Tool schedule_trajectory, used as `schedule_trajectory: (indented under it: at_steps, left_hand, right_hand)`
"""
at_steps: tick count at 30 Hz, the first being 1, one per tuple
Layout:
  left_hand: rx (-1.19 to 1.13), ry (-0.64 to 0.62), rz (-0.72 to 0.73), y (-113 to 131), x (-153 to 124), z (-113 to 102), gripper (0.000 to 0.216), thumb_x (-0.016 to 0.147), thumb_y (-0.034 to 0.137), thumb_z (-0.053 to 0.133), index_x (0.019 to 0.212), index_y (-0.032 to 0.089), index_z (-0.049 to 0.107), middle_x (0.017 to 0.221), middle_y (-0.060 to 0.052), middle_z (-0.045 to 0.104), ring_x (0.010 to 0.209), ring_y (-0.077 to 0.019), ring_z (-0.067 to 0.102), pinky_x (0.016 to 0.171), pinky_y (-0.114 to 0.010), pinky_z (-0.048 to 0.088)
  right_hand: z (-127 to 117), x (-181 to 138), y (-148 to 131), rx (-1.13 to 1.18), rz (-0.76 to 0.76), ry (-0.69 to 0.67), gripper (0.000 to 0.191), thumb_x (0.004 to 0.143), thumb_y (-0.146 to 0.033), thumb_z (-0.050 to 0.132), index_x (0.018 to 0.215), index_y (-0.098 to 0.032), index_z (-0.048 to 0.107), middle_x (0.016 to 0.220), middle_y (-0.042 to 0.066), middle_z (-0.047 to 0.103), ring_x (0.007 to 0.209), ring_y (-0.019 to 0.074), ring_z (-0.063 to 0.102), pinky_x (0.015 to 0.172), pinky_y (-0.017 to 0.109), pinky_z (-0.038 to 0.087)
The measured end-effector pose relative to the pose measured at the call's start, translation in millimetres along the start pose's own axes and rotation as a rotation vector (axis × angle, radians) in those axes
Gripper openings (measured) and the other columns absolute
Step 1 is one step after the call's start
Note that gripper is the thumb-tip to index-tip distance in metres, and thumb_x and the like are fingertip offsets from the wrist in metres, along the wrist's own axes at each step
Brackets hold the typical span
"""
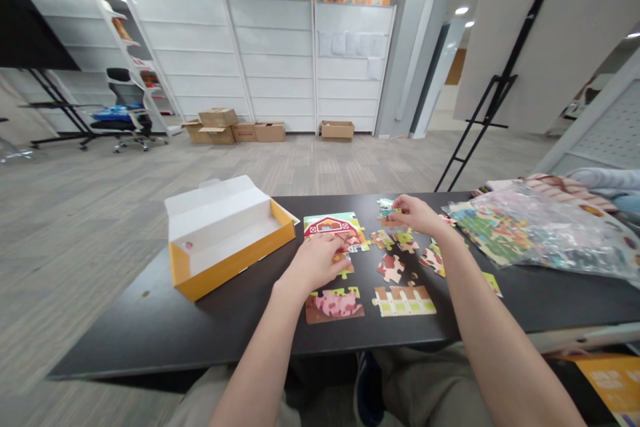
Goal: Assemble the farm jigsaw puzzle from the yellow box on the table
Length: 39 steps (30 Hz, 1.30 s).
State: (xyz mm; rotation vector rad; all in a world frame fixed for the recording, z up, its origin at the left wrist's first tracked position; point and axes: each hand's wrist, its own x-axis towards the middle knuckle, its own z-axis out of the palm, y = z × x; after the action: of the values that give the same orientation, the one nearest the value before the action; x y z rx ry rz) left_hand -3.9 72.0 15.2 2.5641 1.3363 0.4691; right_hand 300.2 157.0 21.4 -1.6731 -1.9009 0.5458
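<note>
My left hand (pixel 317 261) lies over the lower edge of a joined puzzle section with a red barn (pixel 327 224), fingers stretched out and partly covering the pieces. Below it rests a puzzle section with a pink spotted animal (pixel 336 305). My right hand (pixel 417 215) pinches at a blue-and-brown puzzle piece (pixel 388 207) near the table's far edge; its fingertips hide part of the piece. Between and below my hands lie a brown-patched puzzle piece (pixel 391 268), several green-and-brown ones, and a white fence section (pixel 406 301). My right forearm passes over other pieces.
An open yellow-and-white box (pixel 230 250) stands on the black table (pixel 225 333) at the left. At the right lie a clear plastic bag of colourful pieces (pixel 530 227) and folded fabric (pixel 565 185). Beyond the table stand a board on a black stand (pixel 493 107) and cardboard boxes (pixel 220 127).
</note>
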Motion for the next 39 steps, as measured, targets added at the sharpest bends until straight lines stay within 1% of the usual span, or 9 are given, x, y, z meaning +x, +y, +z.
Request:
schedule_trajectory:
  at_steps: [2, 4, 9, 12, 16, 22, 28, 34, 39]
  left_hand:
    - [-0.015, -0.013, 0.0, 0, 0, 0, 0.035, 0.085, 0.047, 0.07, 0.112, 0.024, 0.072, 0.123, -0.007, 0.07, 0.114, -0.0276, 0.064, 0.1, -0.038, 0.049]
    - [-0.022, -0.021, 0.006, 0, 0, -1, 0.038, 0.082, 0.049, 0.073, 0.111, 0.024, 0.073, 0.123, -0.006, 0.07, 0.114, -0.0279, 0.064, 0.101, -0.038, 0.048]
    - [-0.008, -0.02, 0.016, -2, -4, 0, 0.034, 0.084, 0.044, 0.072, 0.11, 0.023, 0.073, 0.124, -0.006, 0.071, 0.117, -0.0272, 0.063, 0.098, -0.037, 0.05]
    - [0.025, -0.017, 0.008, -3, -8, 1, 0.035, 0.085, 0.045, 0.071, 0.112, 0.022, 0.071, 0.127, -0.006, 0.069, 0.119, -0.028, 0.061, 0.097, -0.038, 0.05]
    - [0.083, -0.028, -0.016, -1, -13, 0, 0.033, 0.088, 0.045, 0.067, 0.111, 0.022, 0.07, 0.122, -0.008, 0.069, 0.114, -0.028, 0.063, 0.095, -0.038, 0.051]
    - [0.126, -0.055, -0.034, 5, -15, -5, 0.032, 0.091, 0.044, 0.063, 0.11, 0.02, 0.07, 0.118, -0.01, 0.069, 0.111, -0.0284, 0.064, 0.094, -0.039, 0.052]
    - [0.073, -0.026, 0.091, 6, -14, 2, 0.022, 0.096, 0.035, 0.058, 0.107, 0.022, 0.072, 0.116, -0.008, 0.071, 0.112, -0.0251, 0.064, 0.098, -0.036, 0.05]
    - [0.029, -0.018, 0.113, 5, -15, 7, 0.027, 0.099, 0.04, 0.052, 0.102, 0.024, 0.075, 0.119, -0.006, 0.071, 0.111, -0.0246, 0.065, 0.096, -0.037, 0.052]
    - [0.038, -0.019, 0.107, 6, -15, 6, 0.023, 0.097, 0.036, 0.056, 0.1, 0.024, 0.074, 0.114, -0.007, 0.071, 0.109, -0.0247, 0.065, 0.097, -0.037, 0.051]
  right_hand:
    - [-1, -13, -20, 0.108, -0.02, -0.007, 0.026, 0.075, -0.041, 0.068, 0.089, -0.021, 0.057, 0.067, -0.001, 0.066, 0.063, 0.0168, 0.061, 0.057, 0.025, 0.041]
    - [4, -28, -42, 0.197, -0.068, -0.084, 0.026, 0.076, -0.04, 0.069, 0.087, -0.021, 0.056, 0.067, -0.001, 0.066, 0.062, 0.0158, 0.061, 0.056, 0.024, 0.04]
    - [39, -56, -76, 0.191, -0.061, -0.217, 0.016, 0.077, -0.031, 0.069, 0.084, -0.02, 0.059, 0.061, -0.004, 0.06, 0.056, 0.0131, 0.055, 0.052, 0.023, 0.036]
    - [59, -57, -76, 0.13, -0.015, -0.26, 0.018, 0.075, -0.03, 0.073, 0.082, -0.02, 0.06, 0.062, -0.004, 0.06, 0.059, 0.0136, 0.056, 0.054, 0.023, 0.037]
    - [67, -52, -68, 0.057, -0.036, -0.299, 0.02, 0.072, -0.032, 0.077, 0.081, -0.02, 0.063, 0.066, -0.003, 0.062, 0.063, 0.0144, 0.057, 0.056, 0.023, 0.038]
    - [64, -54, -59, -0.052, -0.074, -0.305, 0.019, 0.075, -0.036, 0.075, 0.078, -0.021, 0.064, 0.068, -0.002, 0.064, 0.063, 0.0149, 0.058, 0.055, 0.024, 0.037]
    - [62, -61, -69, -0.111, -0.092, -0.259, 0.014, 0.077, -0.033, 0.074, 0.081, -0.021, 0.068, 0.073, 0.0, 0.067, 0.067, 0.0165, 0.06, 0.058, 0.025, 0.038]
    - [63, -66, -73, -0.217, -0.128, -0.178, 0.017, 0.074, -0.036, 0.076, 0.08, -0.022, 0.07, 0.084, 0.004, 0.071, 0.079, 0.0204, 0.064, 0.065, 0.027, 0.042]
    - [45, -68, -61, -0.188, -0.105, -0.174, 0.018, 0.08, -0.038, 0.07, 0.087, -0.021, 0.072, 0.088, 0.005, 0.074, 0.074, 0.0194, 0.064, 0.064, 0.028, 0.044]
